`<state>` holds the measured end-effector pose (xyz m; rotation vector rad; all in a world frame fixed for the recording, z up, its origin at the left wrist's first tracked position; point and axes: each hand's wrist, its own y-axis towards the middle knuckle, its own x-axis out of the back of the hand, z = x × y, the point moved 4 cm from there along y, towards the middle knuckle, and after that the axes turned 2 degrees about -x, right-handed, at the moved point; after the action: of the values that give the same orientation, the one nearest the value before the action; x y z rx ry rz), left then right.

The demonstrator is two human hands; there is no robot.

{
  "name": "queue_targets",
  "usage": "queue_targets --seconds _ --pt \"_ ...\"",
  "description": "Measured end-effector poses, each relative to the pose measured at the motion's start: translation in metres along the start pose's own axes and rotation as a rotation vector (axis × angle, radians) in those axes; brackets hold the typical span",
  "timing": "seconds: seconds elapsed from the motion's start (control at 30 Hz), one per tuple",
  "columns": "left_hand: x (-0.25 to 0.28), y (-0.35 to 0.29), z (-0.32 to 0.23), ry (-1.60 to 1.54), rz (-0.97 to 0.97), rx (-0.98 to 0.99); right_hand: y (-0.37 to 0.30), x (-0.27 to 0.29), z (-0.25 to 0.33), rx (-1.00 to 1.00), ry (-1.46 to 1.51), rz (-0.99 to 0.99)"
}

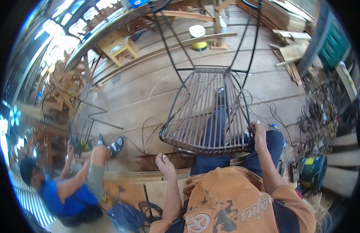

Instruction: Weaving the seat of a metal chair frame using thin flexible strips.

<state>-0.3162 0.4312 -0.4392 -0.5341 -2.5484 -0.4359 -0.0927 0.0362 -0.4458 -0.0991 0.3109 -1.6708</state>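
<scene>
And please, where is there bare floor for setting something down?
Widest: the grey plank floor, left of the thin black frame strung with brown strips, up to the long brown wooden batten. Another patch lies between the frame and the pale scrap boards at right. Crowded: the far right, heaped with dark tangled wire.

The chair frame [161,136] is built of thin black metal rods, its seat part-panel spread like a trapezoid, narrow at the far bar and wide at the near edge; brown strands [208,102] run lengthwise between the two, spaced with see-through gaps; the far bar and near edge are wrapped in the same brown, while the side rails show bare and dark; the wide edge lies by the person's lap, over the legs [270,144]; slender paired rods stretch away from the narrow end to dark curved pieces.
</scene>
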Motion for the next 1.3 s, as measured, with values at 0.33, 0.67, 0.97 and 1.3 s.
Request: queue_targets --seconds 0.33,0.67,0.97,1.3 --pt "-0.041 -0.022 -0.091 0.027 0.17 -0.266 -0.012 0.002 0.015 0.073 -0.125 -0.021" --pt "-0.084 -0.058 -0.033 -0.993 0.488 0.721 -0.017 -0.009 0.017 0.166 -0.433 0.169" --pt "-0.086 -0.027 -0.02 -0.917 0.42 0.672 -0.022 -0.038 0.011 0.178 -0.421 0.106" --pt "-0.061 -0.028 -0.057 0.195 0.574 -0.089 -0.025 -0.045 0.015 -0.035 -0.094 0.089"
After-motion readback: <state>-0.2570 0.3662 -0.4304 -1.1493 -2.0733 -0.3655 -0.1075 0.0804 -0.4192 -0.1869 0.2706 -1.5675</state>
